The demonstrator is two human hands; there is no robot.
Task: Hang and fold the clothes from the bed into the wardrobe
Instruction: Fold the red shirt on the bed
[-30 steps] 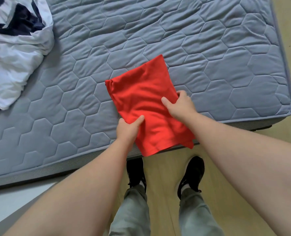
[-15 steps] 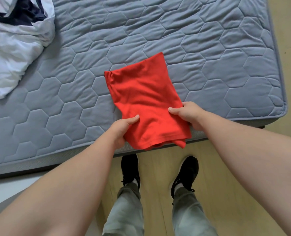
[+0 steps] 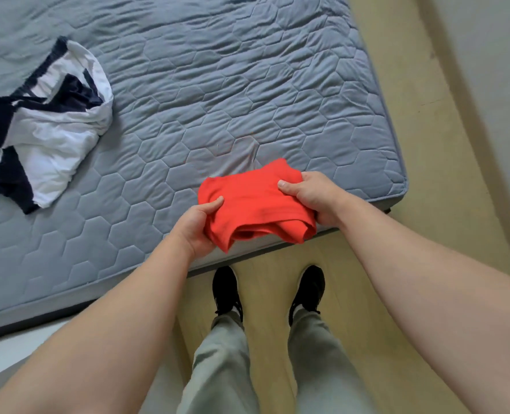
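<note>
Both hands gripped the folded red shirt (image 3: 253, 201) over the bed's (image 3: 247, 85) near edge: left hand (image 3: 198, 224), right hand (image 3: 310, 195). A white-and-navy garment (image 3: 44, 130) lay crumpled well apart on the bed.

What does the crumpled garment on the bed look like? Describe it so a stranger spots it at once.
Start at the grey quilted mattress. On its left part lies a crumpled heap. It is white with dark navy bands, unlike the red garment gripped by the left hand and right hand at the near edge.
</note>
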